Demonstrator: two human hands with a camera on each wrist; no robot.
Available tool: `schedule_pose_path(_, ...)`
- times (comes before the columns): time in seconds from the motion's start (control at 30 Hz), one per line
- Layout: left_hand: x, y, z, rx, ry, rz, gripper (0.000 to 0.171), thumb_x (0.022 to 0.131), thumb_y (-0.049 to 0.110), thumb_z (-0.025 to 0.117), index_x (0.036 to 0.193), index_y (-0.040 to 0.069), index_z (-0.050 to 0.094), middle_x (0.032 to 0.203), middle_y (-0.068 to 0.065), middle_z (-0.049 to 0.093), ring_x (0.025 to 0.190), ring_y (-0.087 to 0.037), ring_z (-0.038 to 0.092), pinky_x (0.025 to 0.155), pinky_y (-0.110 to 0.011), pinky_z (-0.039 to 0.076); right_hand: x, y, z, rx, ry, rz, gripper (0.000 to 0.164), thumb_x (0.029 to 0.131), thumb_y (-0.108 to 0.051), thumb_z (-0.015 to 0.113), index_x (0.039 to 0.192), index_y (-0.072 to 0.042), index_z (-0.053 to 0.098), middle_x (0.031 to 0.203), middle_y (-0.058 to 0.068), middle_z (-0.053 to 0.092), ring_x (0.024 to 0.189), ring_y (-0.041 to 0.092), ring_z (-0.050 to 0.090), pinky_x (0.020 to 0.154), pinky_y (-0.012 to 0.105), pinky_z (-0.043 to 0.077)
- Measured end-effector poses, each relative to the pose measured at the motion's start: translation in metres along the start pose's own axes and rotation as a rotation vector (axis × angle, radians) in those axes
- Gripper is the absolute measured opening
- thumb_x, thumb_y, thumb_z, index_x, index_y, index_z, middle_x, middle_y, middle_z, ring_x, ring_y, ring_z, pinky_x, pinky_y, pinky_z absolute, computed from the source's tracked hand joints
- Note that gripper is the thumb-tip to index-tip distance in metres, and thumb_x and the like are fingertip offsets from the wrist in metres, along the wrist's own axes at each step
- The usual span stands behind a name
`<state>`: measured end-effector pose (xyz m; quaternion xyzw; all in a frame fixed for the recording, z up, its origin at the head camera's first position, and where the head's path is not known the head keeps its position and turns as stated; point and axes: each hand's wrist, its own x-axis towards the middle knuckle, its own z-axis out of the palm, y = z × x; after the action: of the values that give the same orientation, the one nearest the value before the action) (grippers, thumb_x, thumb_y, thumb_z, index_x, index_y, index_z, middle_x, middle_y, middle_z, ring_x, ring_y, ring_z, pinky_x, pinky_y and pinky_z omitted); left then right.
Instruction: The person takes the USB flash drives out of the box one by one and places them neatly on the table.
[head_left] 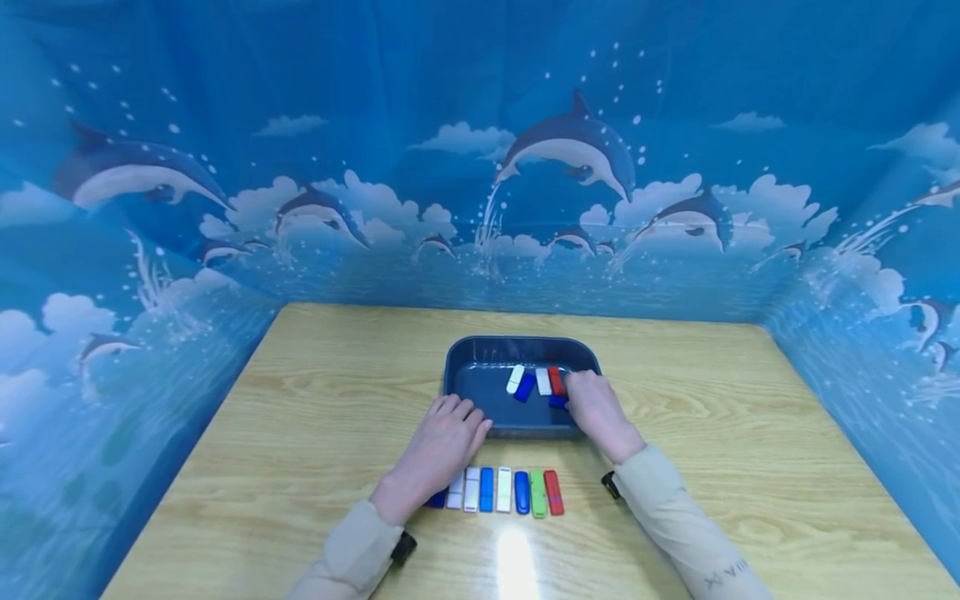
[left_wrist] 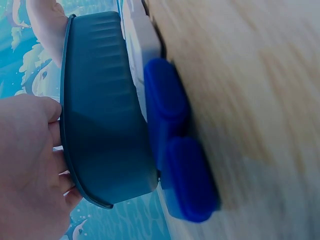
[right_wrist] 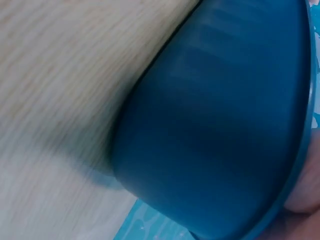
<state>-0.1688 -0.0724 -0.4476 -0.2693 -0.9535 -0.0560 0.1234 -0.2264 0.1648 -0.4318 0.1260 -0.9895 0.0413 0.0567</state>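
A dark blue tray point(head_left: 480, 432) stands on the table with several USB flash drives inside, among them a white one point(head_left: 515, 379), a blue one point(head_left: 525, 387) and a red one point(head_left: 556, 380). My left hand point(head_left: 442, 433) lies over its front left rim; in the left wrist view the thumb is at the rim and the fingers pass behind it. My right hand point(head_left: 600, 412) reaches over the right side, fingers bent down beside a dark blue flash drive point(head_left: 558, 402). Its fingertips are hidden, so I cannot tell whether they grip anything.
In front of the tray runs a row of upright-aligned flash drives, including a green one point(head_left: 538, 494) and a red one point(head_left: 553, 492). My left wrist partly covers the dark blue one point(head_left: 437, 500) at its left end. A dolphin-printed curtain point(head_left: 420, 167) surrounds the wooden table point(head_left: 337, 367).
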Motion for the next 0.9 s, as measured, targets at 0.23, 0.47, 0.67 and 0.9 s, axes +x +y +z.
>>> schedule_pose_path(0.23,0.0002,-0.0002,0.0012,0.001,0.006,0.002,0.035,0.098,0.037,0.039,0.103,0.016,0.065,0.099,0.001,0.062,0.097,-0.017,0.052,0.101,-0.039,0.037,0.0058,0.0003,0.0028,-0.038,-0.066,0.014,0.018,0.072,-0.011,0.078,0.078,0.0,0.064,0.074,0.013,0.063,0.064,0.024,0.06,0.055,0.036,0.051)
schedule_pose_path(0.47,0.0003,0.0,0.0016,0.001,-0.004,0.0,0.036,0.098,0.038,0.038,0.105,0.016,0.065,0.102,0.001,0.062,0.1,-0.018,0.052,0.102,-0.04,0.037,0.0078,0.0005,0.0046,0.043,-0.086,0.026,0.019,0.069,-0.013,0.08,0.074,-0.003,0.064,0.069,0.007,0.06,0.059,0.017,0.055,0.052,0.032,0.048)
schedule_pose_path(0.67,0.0004,0.0004,0.002,0.007,-0.012,-0.002,0.037,0.098,0.039,0.037,0.105,0.016,0.065,0.102,0.0,0.062,0.099,-0.018,0.052,0.101,-0.04,0.037,0.0065,0.0028,0.0055,0.283,-0.046,0.065,0.018,0.07,-0.015,0.079,0.078,-0.007,0.065,0.07,0.001,0.062,0.063,0.014,0.057,0.059,0.031,0.048)
schedule_pose_path(0.9,0.0017,0.0007,0.002,0.0,-0.03,-0.022,0.037,0.098,0.039,0.037,0.108,0.016,0.064,0.106,-0.001,0.062,0.104,-0.019,0.052,0.103,-0.041,0.036,0.0026,0.0017,0.0009,0.655,-0.083,0.229,0.024,0.075,-0.019,0.076,0.091,-0.006,0.064,0.079,0.004,0.065,0.063,0.012,0.062,0.059,0.027,0.053)
